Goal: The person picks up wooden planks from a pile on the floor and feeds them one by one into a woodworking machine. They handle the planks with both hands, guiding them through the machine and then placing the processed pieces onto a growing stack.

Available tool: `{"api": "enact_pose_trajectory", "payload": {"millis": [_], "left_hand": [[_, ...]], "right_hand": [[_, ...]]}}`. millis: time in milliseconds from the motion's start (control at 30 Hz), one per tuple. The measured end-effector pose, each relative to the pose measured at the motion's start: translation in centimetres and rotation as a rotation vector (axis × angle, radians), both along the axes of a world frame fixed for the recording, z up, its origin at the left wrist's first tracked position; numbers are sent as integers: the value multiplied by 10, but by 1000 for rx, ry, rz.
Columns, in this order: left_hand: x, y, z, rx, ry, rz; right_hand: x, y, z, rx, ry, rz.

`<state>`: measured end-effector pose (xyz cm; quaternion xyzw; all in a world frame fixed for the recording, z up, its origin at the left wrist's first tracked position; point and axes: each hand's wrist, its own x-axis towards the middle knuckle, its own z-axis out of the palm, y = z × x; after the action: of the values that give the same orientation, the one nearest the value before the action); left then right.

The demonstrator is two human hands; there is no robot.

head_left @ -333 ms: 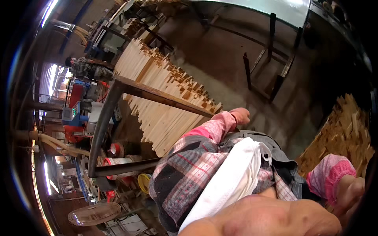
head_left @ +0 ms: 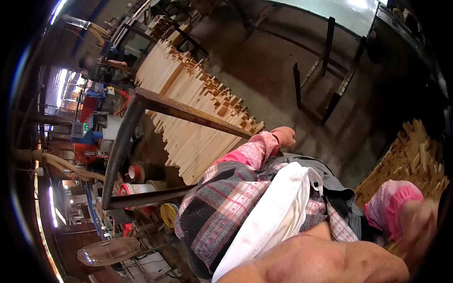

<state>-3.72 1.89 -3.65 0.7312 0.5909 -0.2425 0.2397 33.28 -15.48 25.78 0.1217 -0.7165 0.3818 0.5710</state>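
My left hand [head_left: 287, 136] is at the end of a pink patterned sleeve cover [head_left: 259, 148], out past my plaid shirt sleeve. Its fingers look curled in, and whatever they may hold is hidden. Close to this hand runs the end of a rusty metal frame [head_left: 198, 113], with stacked pale wood strips [head_left: 193, 137] behind it. At the right edge my right hand [head_left: 419, 231] is smeared by motion, beyond a pink cuff [head_left: 401, 200]. A heap of rough wood strips [head_left: 408, 158] lies just past it. I cannot make out the right fingers.
At the top right stands a dark metal frame [head_left: 325, 70] on the floor, near a large pale tabletop [head_left: 330, 16]. Leftward are a person [head_left: 101, 70], a blue and red machine [head_left: 85, 129], buckets [head_left: 137, 191] and a caged fan [head_left: 108, 251].
My view has shifted slightly, so the frame and wood sit a little differently. My right hand has become more blurred. My left hand keeps nearly the same place and pose.
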Motion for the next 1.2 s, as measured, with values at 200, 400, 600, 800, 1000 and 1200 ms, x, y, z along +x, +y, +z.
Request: {"api": "enact_pose_trajectory", "payload": {"millis": [200,400,600,800,1000,1200], "left_hand": [[-16,14,-16,15,1,-9],[-49,2,-17,-5,4,75],[-44,17,-22,8,-8,86],[-49,19,-19,-41,39,99],[-33,23,-21,43,-90,90],[-40,20,-33,44,-45,-54]], "right_hand": [[-76,73,-42,-90,-169,-48],[-142,84,-17,25,-276,32],[-154,105,-25,56,-333,27],[-178,125,27,-5,85,-62],[-75,96,13,6,-235,-280],[-51,23,33,199,-520,-863]]}}
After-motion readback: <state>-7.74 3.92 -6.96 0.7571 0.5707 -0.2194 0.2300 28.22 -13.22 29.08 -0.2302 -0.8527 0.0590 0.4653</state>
